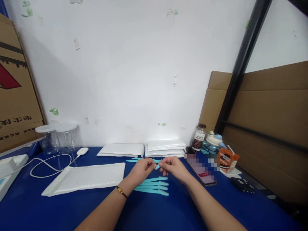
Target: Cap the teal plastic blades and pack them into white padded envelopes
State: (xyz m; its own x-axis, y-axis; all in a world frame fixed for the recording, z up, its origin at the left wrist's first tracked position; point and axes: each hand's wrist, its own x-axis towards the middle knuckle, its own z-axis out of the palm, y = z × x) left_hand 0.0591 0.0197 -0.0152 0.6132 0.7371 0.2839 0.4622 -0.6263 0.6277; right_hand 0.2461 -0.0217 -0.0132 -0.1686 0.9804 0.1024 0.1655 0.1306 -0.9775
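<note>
My left hand [146, 168] and my right hand [173, 167] meet above the middle of the blue table. Between their pinched fingertips shows a small part of a teal eyebrow razor [157, 166]; the fingers cover most of it. Just below the hands, several more teal razors [154, 187] lie side by side with their wider ends to the right, their left ends partly behind my left wrist. Farther back, other teal razors [131, 160] lie on the table, partly hidden by my hands.
A white padded mailer [89, 178] lies left, with more mailers [166, 148] stacked along the wall. Clear lidded jars [68, 138] and a white cable [51, 175] are at left. A phone [201, 171], brown-capped bottle [199, 138] and orange carton [228, 160] stand or lie at right on the table [178, 211].
</note>
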